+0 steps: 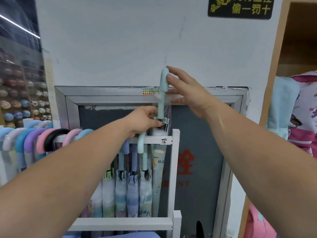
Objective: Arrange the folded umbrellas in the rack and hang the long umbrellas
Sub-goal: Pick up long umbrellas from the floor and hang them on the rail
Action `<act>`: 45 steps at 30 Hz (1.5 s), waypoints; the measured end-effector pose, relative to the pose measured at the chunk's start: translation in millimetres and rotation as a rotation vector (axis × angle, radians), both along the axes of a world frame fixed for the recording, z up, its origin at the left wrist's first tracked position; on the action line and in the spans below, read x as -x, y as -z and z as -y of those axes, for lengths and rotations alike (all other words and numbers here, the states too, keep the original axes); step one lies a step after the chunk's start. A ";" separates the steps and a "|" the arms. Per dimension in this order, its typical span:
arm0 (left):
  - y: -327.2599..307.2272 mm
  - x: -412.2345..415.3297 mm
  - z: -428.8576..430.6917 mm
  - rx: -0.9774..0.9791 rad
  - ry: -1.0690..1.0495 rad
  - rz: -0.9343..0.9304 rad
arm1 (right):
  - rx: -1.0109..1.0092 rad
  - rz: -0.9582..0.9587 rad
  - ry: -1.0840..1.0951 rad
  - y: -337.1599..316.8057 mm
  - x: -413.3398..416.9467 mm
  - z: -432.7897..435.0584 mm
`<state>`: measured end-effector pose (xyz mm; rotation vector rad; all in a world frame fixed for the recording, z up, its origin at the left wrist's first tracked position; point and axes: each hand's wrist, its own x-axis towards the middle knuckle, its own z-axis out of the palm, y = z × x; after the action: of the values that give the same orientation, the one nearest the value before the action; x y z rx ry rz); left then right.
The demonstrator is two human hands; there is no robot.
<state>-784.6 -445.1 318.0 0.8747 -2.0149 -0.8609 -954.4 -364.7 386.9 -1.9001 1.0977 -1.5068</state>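
— Against the white plastered wall, what do I have in front of me?

— I see a white-painted wooden rack (175,169) standing before a grey metal-framed panel (197,152) with red characters on it. A black sign with yellow characters (240,7) sits high on the wall. Shelves of coloured balls (22,103) fill the blurred room off to the left; pink patterned fabric goods (305,109) hang beside a wooden frame on the right.

— And the hands?

— My left hand (145,121) has its grip closed around the rib tips of a mint-green long umbrella in a clear plastic sleeve (162,100), which stands upright above the rack's top rail, its straight handle end pointing up. My right hand (185,93) is spread open, fingers apart, just beside that handle; whether the fingertips touch it I cannot tell.

— What's already on the rack?

— A row of curved pastel umbrella handles (34,140), blue, lilac, pink and one black, hooked over the top rail at left. Another mint hooked handle (141,143) hangs just under my left hand. Below, pale printed umbrellas in clear wrappers (130,191) hang inside the frame, above the lower white rail.
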 end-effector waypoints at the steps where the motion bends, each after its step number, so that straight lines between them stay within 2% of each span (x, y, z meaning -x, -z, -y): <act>1: 0.1 -0.1 -0.1 -0.006 0.003 0.001 | -0.015 -0.013 -0.017 -2.8 0.7 0.0; 8: 0.0 -1.1 -1.0 0.006 -0.007 0.054 | -0.076 0.047 -0.106 -3.5 3.6 -0.6; 11: -2.1 -4.0 -1.4 0.031 -0.036 0.135 | -0.071 0.094 -0.112 2.5 1.0 0.1; 15: -4.8 -10.4 -7.3 0.011 0.006 0.157 | -0.085 0.059 -0.093 20.6 0.4 4.5; 18: -5.9 -17.3 -14.4 0.010 -0.016 0.157 | -0.128 0.002 -0.091 38.9 4.9 9.1; 23: 0.1 -30.2 -16.8 0.096 -0.110 0.313 | -0.177 -0.151 -0.052 65.1 6.2 16.0; 28: 7.3 -27.9 -20.8 0.212 -0.184 0.427 | -0.193 -0.157 -0.008 80.5 6.1 21.8; 33: 16.4 -30.4 -24.5 0.255 -0.211 0.404 | -0.246 -0.337 0.046 97.6 12.2 20.8; 38: 18.4 -34.5 -30.6 0.238 -0.166 0.371 | -0.241 -0.468 0.089 94.8 17.2 21.0; 45: 32.1 -33.4 -46.9 0.362 -0.294 0.527 | -0.229 -0.670 0.130 81.3 17.9 9.3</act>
<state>-751.1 -398.2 285.9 1.2302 -2.2989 -0.0905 -972.3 -374.0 305.6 -2.2532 1.6189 -0.7474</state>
